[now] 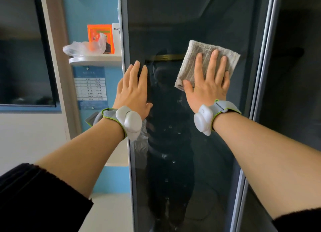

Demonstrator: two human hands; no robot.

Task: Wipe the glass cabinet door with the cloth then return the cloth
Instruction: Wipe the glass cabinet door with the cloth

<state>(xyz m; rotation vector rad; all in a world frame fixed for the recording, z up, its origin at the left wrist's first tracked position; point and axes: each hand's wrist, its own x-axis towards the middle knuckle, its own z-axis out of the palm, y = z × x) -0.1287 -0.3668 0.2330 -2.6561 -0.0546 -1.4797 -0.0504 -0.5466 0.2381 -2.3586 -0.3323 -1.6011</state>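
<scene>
The glass cabinet door [173, 144] is the biggest thing in front of me. It is tall and dark, and I can see a dim shape in it like a mirror. There are small spots on the lower part of the glass, so I think most of the wiping is not done yet.

To the left of the door is a little white shelf [97, 60]. A crinkly plastic bag [83, 48] and an orange box [100, 38] sit on it, right by the door's left edge.

My left hand [133, 91] is open wide and flat on the glass, near the door's left edge. It holds nothing. I think it helps keep the door steady.

My right hand [207, 85] is also spread wide, with the fingers apart. It does not grip the cloth. It presses it flat on the glass.

The cloth [206, 61] is gray and fuzzy and folded. It sits under my right palm and fingers, in the upper part of the door, nearer the right edge. Most of it sticks out above my fingertips.

What could go wrong? The cloth could slip out and fall if I press too softly, because only my flat hand holds it up. If I push too hard, the door might swing or shake. My bare left hand could leave smudges on the glass too.
</scene>
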